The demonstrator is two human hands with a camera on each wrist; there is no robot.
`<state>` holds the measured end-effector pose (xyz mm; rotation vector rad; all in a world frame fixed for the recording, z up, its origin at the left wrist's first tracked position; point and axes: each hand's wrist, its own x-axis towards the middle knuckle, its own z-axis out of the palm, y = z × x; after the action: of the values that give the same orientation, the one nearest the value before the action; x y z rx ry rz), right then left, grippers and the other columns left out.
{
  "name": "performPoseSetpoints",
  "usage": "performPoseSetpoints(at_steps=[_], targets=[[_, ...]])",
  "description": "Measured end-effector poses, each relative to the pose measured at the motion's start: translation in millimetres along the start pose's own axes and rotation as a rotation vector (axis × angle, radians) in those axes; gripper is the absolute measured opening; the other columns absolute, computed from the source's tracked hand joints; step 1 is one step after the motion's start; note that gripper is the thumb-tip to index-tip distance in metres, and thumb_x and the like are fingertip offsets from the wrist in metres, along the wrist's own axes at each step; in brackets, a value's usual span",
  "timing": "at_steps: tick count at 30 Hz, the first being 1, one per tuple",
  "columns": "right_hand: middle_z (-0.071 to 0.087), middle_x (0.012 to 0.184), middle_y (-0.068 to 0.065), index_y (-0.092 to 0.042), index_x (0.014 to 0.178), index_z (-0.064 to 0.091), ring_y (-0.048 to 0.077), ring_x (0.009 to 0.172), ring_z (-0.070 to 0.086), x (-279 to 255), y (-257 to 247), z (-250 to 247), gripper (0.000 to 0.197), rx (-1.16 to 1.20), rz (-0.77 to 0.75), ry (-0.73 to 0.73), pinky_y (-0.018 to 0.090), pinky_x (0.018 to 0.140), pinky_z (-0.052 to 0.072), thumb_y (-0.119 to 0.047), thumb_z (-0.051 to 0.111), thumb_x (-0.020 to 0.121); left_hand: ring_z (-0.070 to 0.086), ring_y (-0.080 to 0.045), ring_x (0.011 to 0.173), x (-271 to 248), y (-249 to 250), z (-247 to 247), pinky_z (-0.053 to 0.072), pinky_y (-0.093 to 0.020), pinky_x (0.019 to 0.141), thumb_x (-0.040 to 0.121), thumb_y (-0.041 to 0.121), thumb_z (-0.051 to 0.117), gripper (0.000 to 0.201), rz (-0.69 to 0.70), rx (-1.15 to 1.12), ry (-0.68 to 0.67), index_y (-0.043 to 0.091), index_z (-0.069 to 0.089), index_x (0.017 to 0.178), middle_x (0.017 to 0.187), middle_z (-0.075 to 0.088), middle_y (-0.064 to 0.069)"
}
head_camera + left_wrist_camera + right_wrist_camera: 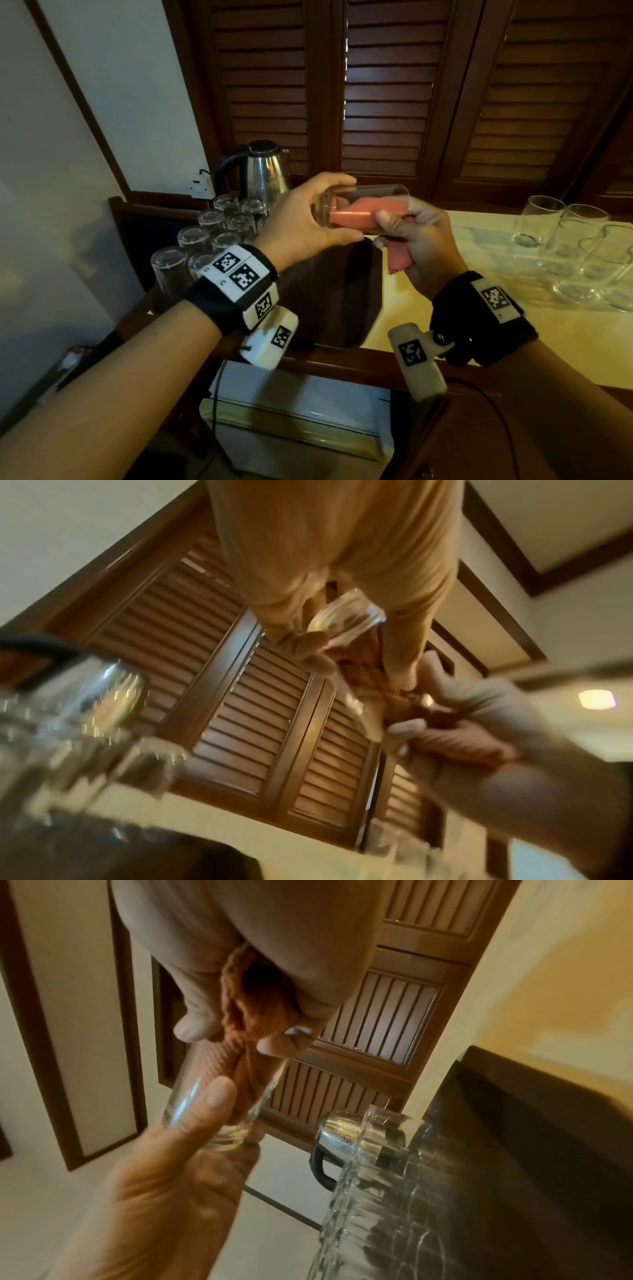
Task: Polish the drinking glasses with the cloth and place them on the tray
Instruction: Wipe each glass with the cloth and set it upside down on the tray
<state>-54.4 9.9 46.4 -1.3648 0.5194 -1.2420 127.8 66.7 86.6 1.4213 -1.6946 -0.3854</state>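
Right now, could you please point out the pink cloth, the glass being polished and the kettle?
pink cloth (356,214): head view, the bunched part inside the glass.
glass (376,192): head view, its upper side wall.
kettle (263,171): head view, its steel body.

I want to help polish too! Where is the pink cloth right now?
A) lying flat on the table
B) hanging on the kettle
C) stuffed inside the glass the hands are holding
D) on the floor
C: the cloth is pushed into the glass held sideways by the left hand, with the right hand gripping the cloth's other end.
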Motion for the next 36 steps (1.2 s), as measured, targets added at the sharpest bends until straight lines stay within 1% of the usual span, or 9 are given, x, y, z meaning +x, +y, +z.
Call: performPoseSetpoints(at_steps=[4, 7, 11, 18, 21, 25, 27, 31, 36], targets=[[0.073, 0.087, -0.004, -0.015, 0.097, 0.071, 0.018, 0.081, 0.066, 6, -7, 2, 0.018, -0.131, -0.189, -0.038, 0.025, 0.068, 0.055, -0.002, 0.068, 0.085, 0.054, -0.007, 0.056, -3, 10, -2, 0.041, -0.014, 0.047, 0.070, 0.042, 0.075, 0.060, -0.432, -0.634, -0.187, 0.013, 0.060, 0.120, 0.091, 0.070, -0.007], [0.071, 0.092, -0.001, -0.016, 0.100, 0.071, 0.022, 0.083, 0.062, 7, -12, 9, 0.017, -0.179, -0.194, -0.109, 0.025, 0.066, 0.053, -0.009, 0.067, 0.085, 0.056, -0.007, 0.049, -1, 8, -9, 0.043, -0.016, 0.046, 0.068, 0.040, 0.076, 0.062, -0.358, -0.653, -0.079, 0.006, 0.062, 0.118, 0.084, 0.071, -0.009], [0.066, 0.102, 0.013, -0.010, 0.105, 0.067, 0.022, 0.080, 0.059, 5, -8, 15, 0.013, -0.022, 0.014, -0.095, 0.021, 0.053, 0.049, -0.003, 0.061, 0.095, 0.059, 0.006, 0.103, 2, -4, -17, 0.048, -0.013, 0.088, 0.065, 0.033, 0.090, 0.069, 0.071, 0.025, 0.026, 0.024, 0.059, 0.126, 0.119, 0.060, 0.017], [0.072, 0.091, -0.006, -0.015, 0.102, 0.069, 0.011, 0.082, 0.067, 2, -9, 23, 0.022, -0.214, -0.250, -0.104, 0.025, 0.071, 0.055, 0.000, 0.065, 0.087, 0.053, -0.008, 0.058, -3, 0, -19, 0.042, -0.014, 0.044, 0.060, 0.033, 0.081, 0.064, -0.402, -0.635, -0.102, 0.012, 0.064, 0.118, 0.103, 0.065, -0.007], [0.068, 0.096, 0.000, -0.013, 0.106, 0.066, 0.007, 0.081, 0.064, 5, -18, 26, 0.020, -0.259, -0.265, -0.155, 0.023, 0.068, 0.054, -0.003, 0.063, 0.088, 0.058, -0.008, 0.063, -4, 1, -22, 0.048, -0.016, 0.053, 0.063, 0.032, 0.081, 0.060, -0.270, -0.562, -0.031, 0.012, 0.064, 0.117, 0.104, 0.068, -0.005], [0.064, 0.106, 0.018, -0.011, 0.104, 0.065, 0.025, 0.082, 0.058, 3, -16, 28, 0.016, -0.011, -0.015, -0.109, 0.022, 0.059, 0.052, -0.001, 0.058, 0.094, 0.056, 0.015, 0.100, -3, -2, -24, 0.045, -0.009, 0.088, 0.062, 0.031, 0.091, 0.070, 0.084, 0.057, 0.090, 0.031, 0.058, 0.123, 0.110, 0.059, 0.023], [0.067, 0.102, 0.016, -0.010, 0.102, 0.066, 0.028, 0.086, 0.063, 2, -15, 27, 0.018, 0.025, -0.002, -0.090, 0.025, 0.063, 0.056, 0.002, 0.057, 0.093, 0.057, 0.020, 0.090, -1, -3, -22, 0.045, -0.001, 0.076, 0.064, 0.030, 0.091, 0.072, 0.036, 0.020, 0.045, 0.031, 0.054, 0.126, 0.111, 0.057, 0.023], [0.069, 0.095, 0.004, -0.011, 0.103, 0.066, 0.015, 0.086, 0.069, 2, -23, 18, 0.022, -0.164, -0.153, -0.178, 0.025, 0.071, 0.058, 0.007, 0.059, 0.091, 0.057, -0.006, 0.054, -5, 6, -22, 0.044, -0.014, 0.046, 0.080, 0.040, 0.075, 0.060, -0.379, -0.610, -0.217, 0.010, 0.055, 0.128, 0.090, 0.072, -0.003], [0.066, 0.099, 0.006, -0.008, 0.106, 0.066, 0.017, 0.084, 0.066, 5, -26, 16, 0.019, -0.228, -0.179, -0.228, 0.023, 0.070, 0.057, 0.001, 0.065, 0.089, 0.061, -0.005, 0.063, -5, -1, -29, 0.049, -0.014, 0.054, 0.079, 0.035, 0.079, 0.056, -0.207, -0.494, -0.129, 0.013, 0.060, 0.127, 0.105, 0.068, -0.001]])
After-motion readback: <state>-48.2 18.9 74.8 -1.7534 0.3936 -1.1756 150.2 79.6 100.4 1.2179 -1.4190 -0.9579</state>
